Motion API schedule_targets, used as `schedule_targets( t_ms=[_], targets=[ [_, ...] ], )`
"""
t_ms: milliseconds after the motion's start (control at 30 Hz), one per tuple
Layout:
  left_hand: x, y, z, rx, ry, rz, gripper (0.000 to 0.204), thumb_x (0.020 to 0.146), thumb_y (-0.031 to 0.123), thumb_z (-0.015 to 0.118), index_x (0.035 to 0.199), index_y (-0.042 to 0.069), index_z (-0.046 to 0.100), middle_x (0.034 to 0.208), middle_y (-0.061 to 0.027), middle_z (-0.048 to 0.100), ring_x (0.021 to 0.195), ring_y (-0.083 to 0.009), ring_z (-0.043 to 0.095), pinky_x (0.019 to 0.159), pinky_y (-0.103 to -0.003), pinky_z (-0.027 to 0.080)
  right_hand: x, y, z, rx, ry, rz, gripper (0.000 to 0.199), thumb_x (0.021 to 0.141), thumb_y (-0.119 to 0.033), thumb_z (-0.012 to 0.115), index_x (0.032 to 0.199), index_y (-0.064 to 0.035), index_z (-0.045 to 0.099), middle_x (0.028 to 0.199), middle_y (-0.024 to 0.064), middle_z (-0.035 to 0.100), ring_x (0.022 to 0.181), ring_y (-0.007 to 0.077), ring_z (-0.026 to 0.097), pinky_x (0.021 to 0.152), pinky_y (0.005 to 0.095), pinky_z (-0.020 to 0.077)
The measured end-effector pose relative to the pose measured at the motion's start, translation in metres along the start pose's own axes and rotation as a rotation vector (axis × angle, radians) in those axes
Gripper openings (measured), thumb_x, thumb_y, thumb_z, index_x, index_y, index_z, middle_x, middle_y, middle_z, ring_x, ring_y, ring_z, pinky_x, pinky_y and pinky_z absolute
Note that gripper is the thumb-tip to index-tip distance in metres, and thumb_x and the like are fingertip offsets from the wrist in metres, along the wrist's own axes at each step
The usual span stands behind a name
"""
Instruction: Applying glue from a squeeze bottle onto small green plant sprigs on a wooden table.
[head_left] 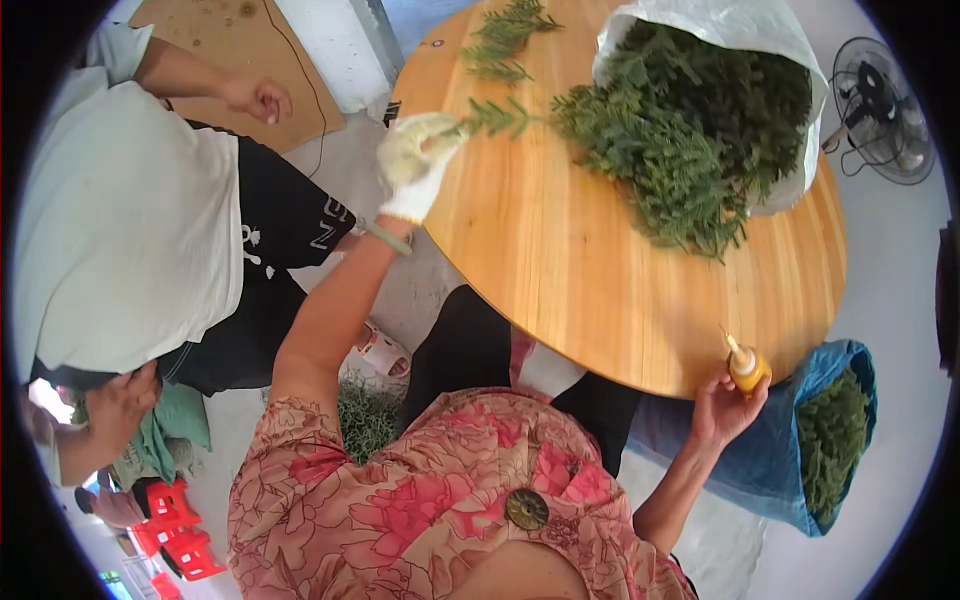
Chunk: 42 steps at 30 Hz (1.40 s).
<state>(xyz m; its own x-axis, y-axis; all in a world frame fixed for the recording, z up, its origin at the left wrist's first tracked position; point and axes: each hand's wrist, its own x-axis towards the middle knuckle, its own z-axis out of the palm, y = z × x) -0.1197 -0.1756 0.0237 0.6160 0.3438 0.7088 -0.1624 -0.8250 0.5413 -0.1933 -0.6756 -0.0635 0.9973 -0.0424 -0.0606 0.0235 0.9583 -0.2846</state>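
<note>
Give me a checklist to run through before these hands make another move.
1. Sprig at the fingertips of the left hand: ok.
2. Bottle in the grip of the right hand: ok.
3. Gloves on both hands: not ok; the left wears a white glove, the right is bare.
4. Greenery contained in the white bag: not ok; it spills onto the table.
5. Co-worker's raised hand apart from the sprig: ok.
6. Enough left in the bottle: cannot tell.
</note>
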Motion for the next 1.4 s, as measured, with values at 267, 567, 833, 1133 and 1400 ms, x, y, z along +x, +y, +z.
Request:
schedule_targets(
  t_ms=[267,567,833,1133,1400],
  targets=[
    [0.093,-0.087,0.025,-0.036,0.163,-0.396,0.036,0.082,0.034,0.073,0.097,0.002,0.075,0.098,-0.0122,0.075,0.090,-0.0229,0.069,0.083,-0.033,0.051,0.001,-0.016,0.000,-0.058,-0.078,0.008,0.050,0.090,-0.027,0.070,0.128,0.0004,0.053,0.122,0.0173,0.062,0.086,0.0191,0.061,0.074,0.0282,0.0537],
    [0.054,-0.046,0.050,0.341,0.040,-0.357,0.077,0.078,0.052,0.073,0.128,-0.005,0.058,0.137,-0.0203,0.055,0.127,-0.0315,0.052,0.109,-0.036,0.037,0.005,-0.031,-0.008,-0.082,-0.077,-0.061,0.049,0.089,-0.028,0.070,0.127,-0.0016,0.053,0.122,0.0206,0.062,0.097,0.0246,0.067,0.079,0.0326,0.0596],
    [0.021,0.170,0.095,0.010,-0.377,0.513,0.056,0.082,0.048,0.070,0.125,0.013,0.064,0.133,-0.0101,0.059,0.122,-0.0317,0.053,0.104,-0.041,0.043,0.001,-0.030,0.004,-0.005,-0.033,-0.021,0.050,0.085,-0.026,0.073,0.124,-0.0026,0.053,0.116,0.0199,0.061,0.093,0.0239,0.064,0.072,0.0282,0.0574],
    [0.053,0.233,0.164,0.223,-0.430,0.745,0.023,0.079,0.031,0.071,0.096,0.017,0.078,0.123,-0.0040,0.064,0.115,-0.0270,0.056,0.100,-0.042,0.046,0.010,-0.013,-0.002,0.039,-0.032,0.007,0.046,0.089,-0.028,0.070,0.125,-0.0015,0.055,0.118,0.0246,0.062,0.086,0.0234,0.067,0.075,0.0309,0.0595],
    [0.070,0.192,0.070,-0.915,-0.703,-0.325,0.029,0.091,0.033,0.068,0.113,0.016,0.072,0.116,0.0084,0.067,0.107,-0.0070,0.057,0.084,-0.035,0.051,-0.001,-0.007,-0.013,0.076,-0.037,0.035,0.048,0.088,-0.027,0.071,0.125,-0.0013,0.053,0.119,0.0229,0.061,0.094,0.0254,0.067,0.075,0.0293,0.0585]
  ],
)
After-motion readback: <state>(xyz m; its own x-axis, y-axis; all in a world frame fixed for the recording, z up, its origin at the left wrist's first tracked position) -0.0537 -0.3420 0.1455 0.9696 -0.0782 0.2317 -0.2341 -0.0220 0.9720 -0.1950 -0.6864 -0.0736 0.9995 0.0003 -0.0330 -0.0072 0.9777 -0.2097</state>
